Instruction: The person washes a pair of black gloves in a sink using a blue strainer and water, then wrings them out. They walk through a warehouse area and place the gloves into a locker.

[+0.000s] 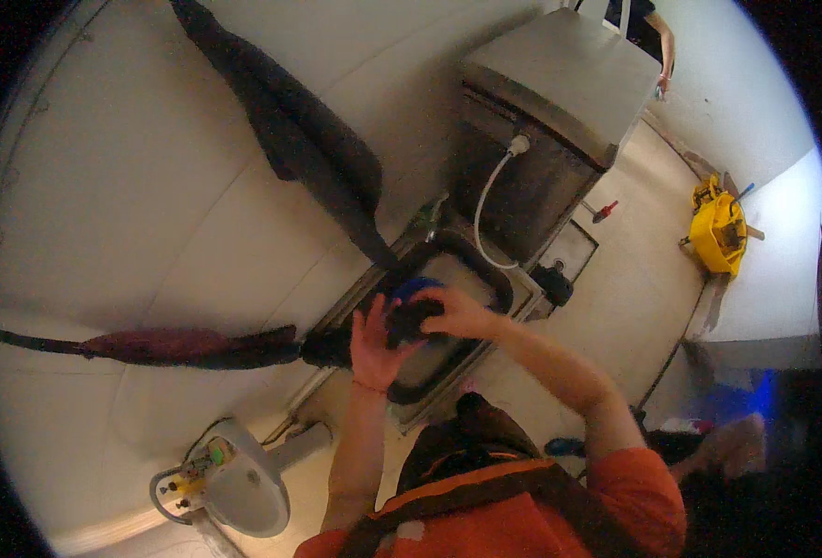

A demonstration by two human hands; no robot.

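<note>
While the left hand (375, 351) splays, the right hand (457, 313) curls.

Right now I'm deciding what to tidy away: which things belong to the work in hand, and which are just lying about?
Seemingly in use:
sink
dark item between left hand and right hand, too blurred to identify
blue item near it

Seemingly apart:
yellow bucket
white washbasin
long dark cloth

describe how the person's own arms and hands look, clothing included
The bare, ungloved left hand has a thin cord-like band at its wrist; the right hand, also bare and ungloved, shows none. A short orange-red fabric sleeve covers the right upper arm. Finer detail is blurred.
</note>
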